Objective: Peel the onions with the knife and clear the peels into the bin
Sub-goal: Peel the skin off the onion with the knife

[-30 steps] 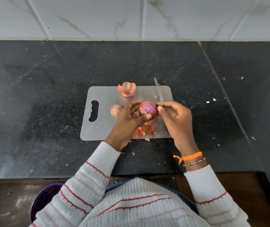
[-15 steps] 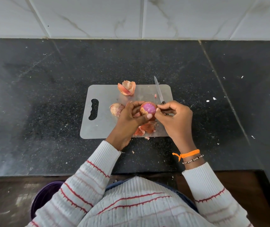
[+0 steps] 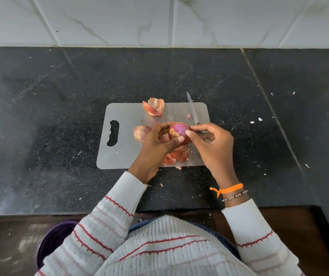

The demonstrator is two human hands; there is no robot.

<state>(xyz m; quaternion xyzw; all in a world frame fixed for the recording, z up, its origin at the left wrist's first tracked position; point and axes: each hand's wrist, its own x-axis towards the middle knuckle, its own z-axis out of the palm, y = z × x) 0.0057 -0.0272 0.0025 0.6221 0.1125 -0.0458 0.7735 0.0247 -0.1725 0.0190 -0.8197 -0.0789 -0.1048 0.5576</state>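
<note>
Here, left hand [image 3: 155, 144] curls round a half-peeled onion [image 3: 179, 131] above the cutting board [image 3: 123, 154], right hand [image 3: 213, 144] grips the knife [image 3: 192, 109] while its fingertips pinch at the onion's skin, loose peels [image 3: 176, 156] on the board beneath, purple bin [image 3: 52, 242] below the table [image 3: 60, 96] edge.
</note>
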